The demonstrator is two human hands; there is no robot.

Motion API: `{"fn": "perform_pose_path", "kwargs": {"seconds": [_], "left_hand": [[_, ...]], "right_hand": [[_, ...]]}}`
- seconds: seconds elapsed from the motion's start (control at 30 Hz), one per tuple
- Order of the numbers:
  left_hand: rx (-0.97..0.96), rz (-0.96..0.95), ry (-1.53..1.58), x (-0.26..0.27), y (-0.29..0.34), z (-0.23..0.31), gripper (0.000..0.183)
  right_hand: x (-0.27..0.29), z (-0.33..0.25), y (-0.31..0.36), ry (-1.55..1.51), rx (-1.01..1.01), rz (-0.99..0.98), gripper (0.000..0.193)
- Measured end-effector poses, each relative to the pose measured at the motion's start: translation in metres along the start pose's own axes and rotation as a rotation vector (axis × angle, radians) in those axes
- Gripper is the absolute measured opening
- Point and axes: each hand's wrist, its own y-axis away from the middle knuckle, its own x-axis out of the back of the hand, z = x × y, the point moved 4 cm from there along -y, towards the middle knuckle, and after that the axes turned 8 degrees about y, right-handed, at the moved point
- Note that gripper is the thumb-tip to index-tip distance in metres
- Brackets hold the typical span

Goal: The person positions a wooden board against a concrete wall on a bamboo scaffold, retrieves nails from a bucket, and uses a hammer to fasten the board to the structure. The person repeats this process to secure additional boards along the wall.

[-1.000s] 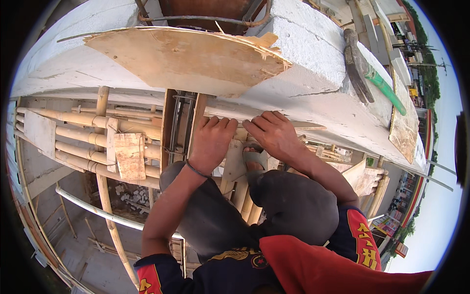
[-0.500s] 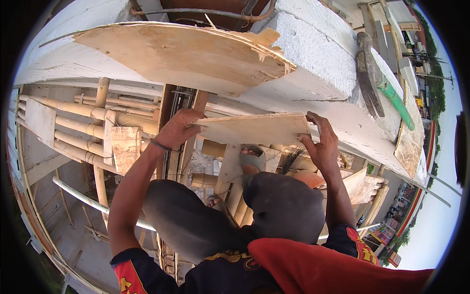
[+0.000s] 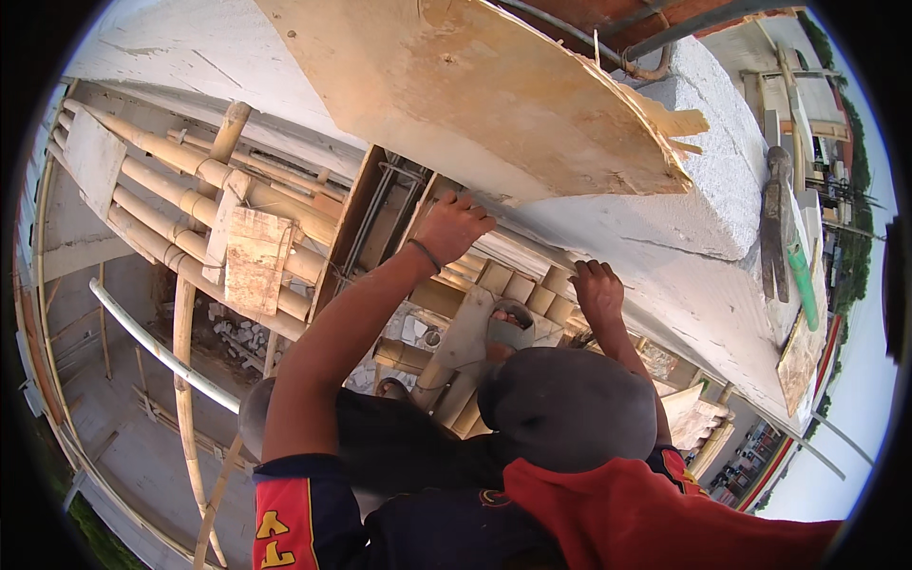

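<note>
A thin plywood strip (image 3: 534,246) is turned almost edge-on, close against the white block wall (image 3: 627,233). My left hand (image 3: 456,228) is closed on its left end, next to an upright timber form with steel bars (image 3: 388,204). At the other end, my right hand (image 3: 598,293) pinches the strip with bent fingers. Above both hands, a larger plywood sheet (image 3: 494,90) with a splintered right edge lies on top of the wall and juts out toward me.
A hammer (image 3: 776,223) with a green handle rests on the wall top at right. Bamboo poles (image 3: 176,223) form scaffolding at left, over a much lower floor with rubble (image 3: 245,344). My sandalled foot (image 3: 510,323) stands on narrow planks and bamboo.
Both hands have carried the plywood strip forward to the wall and tilted it from showing its broad face to nearly edge-on. My view has swung, shifting the surroundings.
</note>
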Motion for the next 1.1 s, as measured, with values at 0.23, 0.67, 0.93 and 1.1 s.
{"fn": "perform_pose_path", "kwargs": {"seconds": [0.23, 0.67, 0.93, 1.1], "left_hand": [[0.216, 0.188, -0.107, -0.044, 0.013, 0.036, 0.026], [1.183, 0.070, 0.744, -0.145, 0.033, 0.024, 0.055], [1.002, 0.054, 0.544, -0.127, 0.028, 0.025, 0.048], [0.282, 0.288, 0.087, -0.093, 0.015, 0.054, 0.035]], "right_hand": [[-0.083, 0.008, -0.002, 0.117, -0.031, -0.017, 0.014], [-0.151, -0.008, -0.028, 0.274, -0.052, -0.150, 0.015], [-0.123, -0.015, -0.033, 0.316, -0.058, -0.166, 0.013], [-0.081, -0.024, -0.026, 0.235, -0.027, -0.029, 0.015]]}}
